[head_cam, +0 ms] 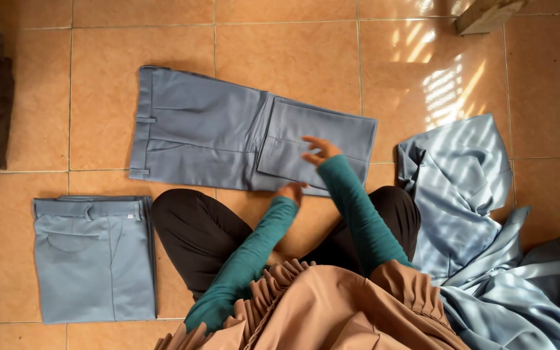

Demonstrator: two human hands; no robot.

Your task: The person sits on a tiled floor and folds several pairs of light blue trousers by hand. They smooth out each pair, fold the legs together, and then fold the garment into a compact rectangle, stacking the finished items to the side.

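The head view looks down on a person sitting on the tiled floor [293,52] with grey trousers [215,133] spread in front of the knees. The trousers lie flat, the waistband to the left, and the leg end [319,139] is folded back over the middle part. The right hand [319,152] rests on this folded part with the fingers open and spread, gripping nothing. The left hand [291,192] is at the near edge of the trousers; whether it pinches the cloth I cannot tell (the fingers are half hidden). Both arms in green sleeves are stretched forward, the right one reaching further.

To make this fold well, I think the edges should meet evenly and the flat palm should press the wrinkles out toward the side.

One more pair of folded trousers [92,259] lies at the left, well apart, and a heap of light blue cloth [481,214] is at the right.
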